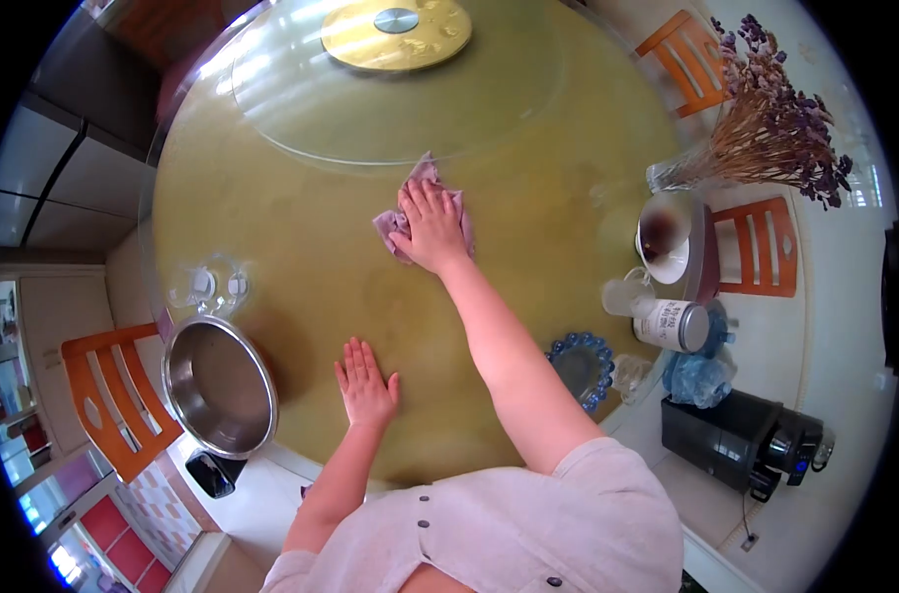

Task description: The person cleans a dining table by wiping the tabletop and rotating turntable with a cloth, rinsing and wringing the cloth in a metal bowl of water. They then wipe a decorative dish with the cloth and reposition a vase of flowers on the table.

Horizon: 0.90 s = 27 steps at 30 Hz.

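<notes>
My right hand point(432, 229) presses down on a crumpled pinkish-purple cloth point(459, 210) near the middle of the round table point(301, 227). Its fingers lie over the cloth, which spreads out on both sides and beyond the fingertips. My left hand point(367, 387) rests flat on the tabletop nearer my body, fingers spread, with nothing in it. Just beyond the cloth curves the edge of a clear glass turntable point(301, 109), with a golden disc point(365, 35) at its centre.
A steel basin point(222, 385) and small glassware point(203, 285) stand at the left edge. Along the right are dried flowers point(775, 128), a white bowl point(665, 259), a labelled jar point(670, 325) and a blue-rimmed dish point(580, 372). Orange chairs point(123, 395) surround the table.
</notes>
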### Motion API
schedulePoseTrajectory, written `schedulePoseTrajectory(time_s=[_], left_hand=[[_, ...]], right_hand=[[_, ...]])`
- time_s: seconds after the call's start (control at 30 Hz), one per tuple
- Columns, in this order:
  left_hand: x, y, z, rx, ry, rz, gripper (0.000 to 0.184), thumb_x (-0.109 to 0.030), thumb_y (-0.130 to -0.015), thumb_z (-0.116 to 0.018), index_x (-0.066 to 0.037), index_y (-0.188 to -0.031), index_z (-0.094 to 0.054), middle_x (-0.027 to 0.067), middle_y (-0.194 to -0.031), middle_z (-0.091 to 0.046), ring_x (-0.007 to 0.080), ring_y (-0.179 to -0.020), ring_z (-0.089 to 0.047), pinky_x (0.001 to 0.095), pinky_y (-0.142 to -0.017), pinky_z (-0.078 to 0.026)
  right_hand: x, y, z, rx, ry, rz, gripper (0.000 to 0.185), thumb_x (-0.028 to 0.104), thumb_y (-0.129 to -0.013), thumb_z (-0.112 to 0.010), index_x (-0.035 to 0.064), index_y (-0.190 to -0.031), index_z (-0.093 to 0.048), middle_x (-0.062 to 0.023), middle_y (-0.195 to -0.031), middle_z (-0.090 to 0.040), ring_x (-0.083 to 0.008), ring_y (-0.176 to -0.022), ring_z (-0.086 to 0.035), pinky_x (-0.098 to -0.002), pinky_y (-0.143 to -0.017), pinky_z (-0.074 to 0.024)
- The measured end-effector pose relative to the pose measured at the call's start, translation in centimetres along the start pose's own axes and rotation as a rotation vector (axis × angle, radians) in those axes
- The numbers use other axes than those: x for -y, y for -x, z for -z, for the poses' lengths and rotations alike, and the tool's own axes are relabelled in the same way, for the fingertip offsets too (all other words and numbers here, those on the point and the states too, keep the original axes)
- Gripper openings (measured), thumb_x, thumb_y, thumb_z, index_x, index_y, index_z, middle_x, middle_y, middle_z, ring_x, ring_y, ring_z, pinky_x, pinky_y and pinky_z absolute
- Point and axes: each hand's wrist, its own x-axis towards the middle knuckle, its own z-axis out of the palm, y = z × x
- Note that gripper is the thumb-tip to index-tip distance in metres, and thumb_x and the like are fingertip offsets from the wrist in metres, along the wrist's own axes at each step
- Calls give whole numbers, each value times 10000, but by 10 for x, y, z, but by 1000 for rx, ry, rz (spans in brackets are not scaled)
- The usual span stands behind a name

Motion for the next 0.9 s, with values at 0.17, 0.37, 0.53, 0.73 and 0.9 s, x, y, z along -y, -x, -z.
schedulePoseTrajectory(time_s=[0.17, 0.37, 0.53, 0.73, 0.9], left_hand=[[1, 0, 6, 37, -15, 0, 816, -399, -854, -487, 53, -1445, -155, 204, -1531, -116, 330, -1429, -83, 503, -1143, -53], [-1, -2, 6, 40, 8, 10, 807, -386, -851, -489, 63, -1438, -167, 219, -1524, -127, 346, -1426, -89, 513, -1139, -58], [-1, 2, 3, 38, 13, 27, 815, -411, -849, -510, 44, -1442, -188, 195, -1527, -140, 337, -1426, -95, 518, -1138, -54], [-1, 0, 4, 11, 2, 22, 805, -408, -847, -516, 45, -1437, -207, 194, -1523, -157, 332, -1425, -106, 509, -1140, -59], [-2, 2, 5, -21, -4, 21, 802, -417, -847, -516, 42, -1434, -219, 185, -1526, -158, 320, -1426, -110, 502, -1142, -62]], right_hand=[[-91, -29, 12, -39, -27, -304, 717, 527, -880, -441, 102, -1441, -303, -98, -1524, -231, -255, -1415, -182, -460, -1147, -121], [-148, -79, -1, -215, 87, -462, 745, 536, -884, -426, 61, -1441, -286, -137, -1521, -221, -288, -1412, -179, -470, -1141, -113], [-109, -87, -5, -184, 69, -246, 772, 551, -882, -416, 49, -1449, -264, -154, -1528, -190, -297, -1420, -150, -475, -1144, -97], [-15, -52, -7, -31, 18, 26, 789, 568, -864, -432, 61, -1450, -280, -138, -1542, -156, -296, -1435, -84, -472, -1148, -86], [45, 13, -12, -64, -130, 169, 758, 519, -856, -492, 76, -1441, -300, -133, -1529, -199, -284, -1426, -127, -468, -1148, -89]])
